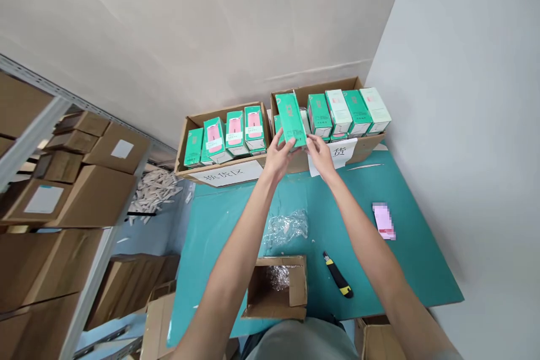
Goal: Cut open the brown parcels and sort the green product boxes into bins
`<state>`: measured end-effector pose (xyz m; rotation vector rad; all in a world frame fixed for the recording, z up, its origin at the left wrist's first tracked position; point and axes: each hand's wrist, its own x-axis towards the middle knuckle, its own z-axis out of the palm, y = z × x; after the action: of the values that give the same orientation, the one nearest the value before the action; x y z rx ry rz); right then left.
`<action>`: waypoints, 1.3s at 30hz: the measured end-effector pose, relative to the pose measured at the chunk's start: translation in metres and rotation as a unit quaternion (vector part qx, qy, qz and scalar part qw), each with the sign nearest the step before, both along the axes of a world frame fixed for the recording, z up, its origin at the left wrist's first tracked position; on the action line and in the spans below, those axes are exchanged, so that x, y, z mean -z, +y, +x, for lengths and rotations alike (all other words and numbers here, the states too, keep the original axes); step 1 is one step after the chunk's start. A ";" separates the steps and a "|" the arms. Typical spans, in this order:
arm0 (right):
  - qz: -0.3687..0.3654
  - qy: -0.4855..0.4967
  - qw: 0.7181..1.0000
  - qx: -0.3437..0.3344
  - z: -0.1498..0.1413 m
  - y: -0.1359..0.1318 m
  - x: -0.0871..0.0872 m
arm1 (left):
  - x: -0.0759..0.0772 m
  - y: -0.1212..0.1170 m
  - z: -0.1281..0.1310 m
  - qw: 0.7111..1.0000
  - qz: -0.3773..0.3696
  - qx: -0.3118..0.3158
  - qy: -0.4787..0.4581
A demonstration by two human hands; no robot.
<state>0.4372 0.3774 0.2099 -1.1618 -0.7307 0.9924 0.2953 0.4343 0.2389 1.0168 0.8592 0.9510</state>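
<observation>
A green product box (291,118) is gripped at its lower end by my left hand (278,156) and my right hand (319,153). It is tilted over the left side of the right cardboard carton (366,147), which holds several green and white boxes (338,109). Whether the gripped box rests on others inside is hidden. To the left stands another cardboard carton (183,149) with green boxes showing pink pictures (214,138). Handwritten paper signs hang on both carton fronts, a left sign (230,173) and a right sign (337,156).
On the green table (415,242) lie bubble wrap (288,226), a black and yellow utility knife (337,275) and a blurred pink item (383,220). An open small carton (261,292) sits at the near edge. Shelves with brown cartons (97,194) stand left; walls close the back and right.
</observation>
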 end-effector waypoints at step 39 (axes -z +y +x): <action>-0.351 -0.501 0.755 -0.234 -0.106 -0.208 0.177 | 0.174 -0.368 -0.289 0.879 0.039 -0.085 0.467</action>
<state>0.3314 0.1695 0.0325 -2.3229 -1.6465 1.0394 0.0061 0.0667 0.0651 1.5179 1.7418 0.6005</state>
